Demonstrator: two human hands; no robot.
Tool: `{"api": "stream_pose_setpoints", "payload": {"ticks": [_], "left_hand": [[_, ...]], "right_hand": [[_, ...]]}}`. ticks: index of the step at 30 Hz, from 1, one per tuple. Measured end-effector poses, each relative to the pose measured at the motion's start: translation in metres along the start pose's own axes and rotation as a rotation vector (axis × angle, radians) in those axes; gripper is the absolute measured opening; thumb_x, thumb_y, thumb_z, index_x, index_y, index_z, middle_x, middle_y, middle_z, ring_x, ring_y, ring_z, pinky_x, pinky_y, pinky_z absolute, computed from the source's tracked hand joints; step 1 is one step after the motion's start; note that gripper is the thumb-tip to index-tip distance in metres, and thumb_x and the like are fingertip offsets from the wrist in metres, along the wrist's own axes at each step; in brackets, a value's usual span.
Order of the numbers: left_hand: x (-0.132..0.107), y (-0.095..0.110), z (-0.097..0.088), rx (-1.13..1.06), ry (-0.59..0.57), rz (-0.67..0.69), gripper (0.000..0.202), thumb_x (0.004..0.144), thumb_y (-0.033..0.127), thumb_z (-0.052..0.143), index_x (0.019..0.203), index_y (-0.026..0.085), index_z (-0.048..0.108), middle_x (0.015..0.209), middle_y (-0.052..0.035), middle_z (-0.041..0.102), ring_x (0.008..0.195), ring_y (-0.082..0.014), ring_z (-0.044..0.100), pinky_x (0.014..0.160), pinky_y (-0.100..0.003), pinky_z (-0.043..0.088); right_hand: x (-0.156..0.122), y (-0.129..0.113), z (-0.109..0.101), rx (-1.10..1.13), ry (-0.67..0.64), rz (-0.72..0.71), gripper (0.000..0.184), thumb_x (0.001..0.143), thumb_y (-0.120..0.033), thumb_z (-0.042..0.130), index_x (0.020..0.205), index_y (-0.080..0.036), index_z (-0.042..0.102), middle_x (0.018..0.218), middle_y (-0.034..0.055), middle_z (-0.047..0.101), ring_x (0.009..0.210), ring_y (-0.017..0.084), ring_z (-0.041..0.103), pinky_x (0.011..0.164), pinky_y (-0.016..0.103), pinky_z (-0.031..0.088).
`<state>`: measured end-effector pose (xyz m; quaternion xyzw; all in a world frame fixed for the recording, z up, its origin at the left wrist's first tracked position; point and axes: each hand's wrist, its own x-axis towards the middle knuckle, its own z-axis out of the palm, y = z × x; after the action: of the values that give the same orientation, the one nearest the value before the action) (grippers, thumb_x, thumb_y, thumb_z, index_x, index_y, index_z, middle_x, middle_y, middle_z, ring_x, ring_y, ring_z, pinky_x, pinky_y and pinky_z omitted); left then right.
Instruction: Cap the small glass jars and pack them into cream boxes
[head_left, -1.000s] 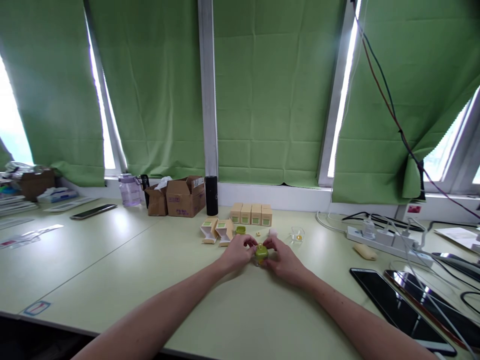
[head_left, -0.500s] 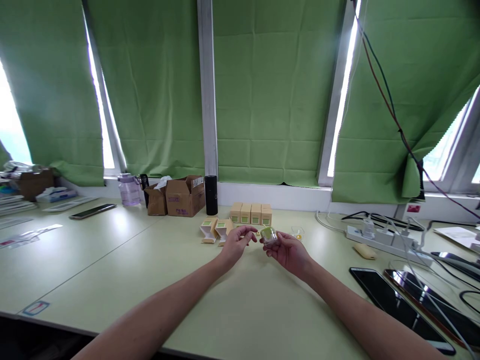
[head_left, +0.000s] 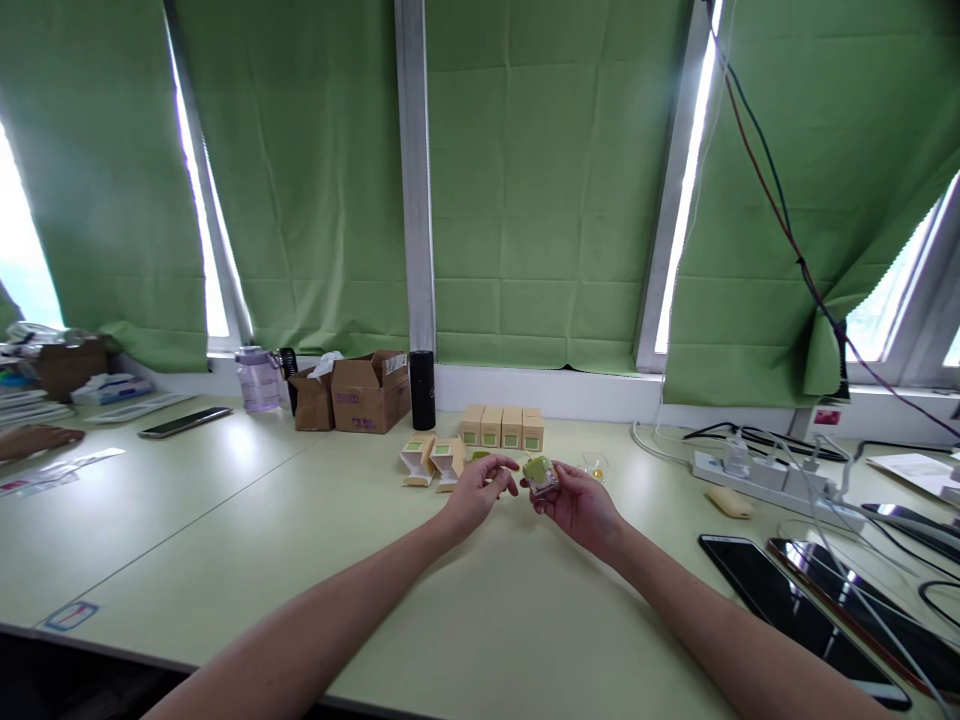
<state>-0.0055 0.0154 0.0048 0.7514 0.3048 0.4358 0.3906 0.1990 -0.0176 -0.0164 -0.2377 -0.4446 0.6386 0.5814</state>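
In the head view, my right hand (head_left: 581, 508) grips a small clear jar with a green top (head_left: 541, 476) between thumb and fingers, slightly tilted above the table. My left hand (head_left: 474, 492) is just left of it, fingers loosely curved and apart, holding nothing and not touching the jar. Two opened small cardboard boxes (head_left: 433, 461) lie beyond my left hand. Behind them stands a row of closed small cardboard boxes (head_left: 502, 428) with green labels. A clear piece with something yellow in it (head_left: 596, 467) sits behind my right hand; its kind is unclear.
At the right are a power strip (head_left: 780, 487), cables, a beige rounded object (head_left: 729, 502) and phones or tablets (head_left: 787, 600). A black bottle (head_left: 422, 391), a cardboard carton (head_left: 367, 393) and a purple jug (head_left: 258, 381) stand along the back. Another person's hand (head_left: 41, 440) is at far left.
The jar has turned slightly in my right hand, showing more of its green top. My left hand has barely shifted. Another person's hand has come in at the far left.
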Motion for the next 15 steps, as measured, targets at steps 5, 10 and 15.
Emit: {"api": "stream_pose_setpoints", "payload": {"ticks": [5,10,15], "left_hand": [[0.0004,-0.0026,0.0019,0.025,-0.010,0.020,0.043,0.092,0.056,0.059,0.105,0.016,0.068,0.082,-0.0079,0.074,0.080,-0.0219,0.070,0.070,-0.031,0.051],[0.0010,-0.0039,0.0026,0.075,-0.020,0.014,0.053,0.089,0.062,0.063,0.112,0.015,0.069,0.091,-0.0097,0.074,0.084,-0.0236,0.071,0.070,-0.032,0.052],[-0.0001,-0.0057,0.0020,0.200,-0.036,0.026,0.054,0.084,0.062,0.070,0.115,0.018,0.067,0.101,-0.0085,0.073,0.097,-0.0242,0.067,0.070,-0.029,0.049]], "right_hand": [[-0.0004,0.0017,0.0022,0.044,0.025,-0.010,0.032,0.074,-0.039,0.085,0.096,-0.022,0.071,0.086,0.0056,0.074,0.070,0.020,0.066,0.065,0.033,0.049],[-0.0034,0.0008,0.0064,-0.058,0.040,-0.042,0.039,0.071,-0.041,0.090,0.100,-0.023,0.071,0.092,0.0051,0.074,0.076,0.019,0.067,0.063,0.031,0.049],[-0.0030,0.0032,0.0075,-0.264,0.094,-0.144,0.049,0.068,-0.045,0.092,0.106,-0.025,0.067,0.092,0.0037,0.073,0.081,0.019,0.066,0.062,0.029,0.049]]}}
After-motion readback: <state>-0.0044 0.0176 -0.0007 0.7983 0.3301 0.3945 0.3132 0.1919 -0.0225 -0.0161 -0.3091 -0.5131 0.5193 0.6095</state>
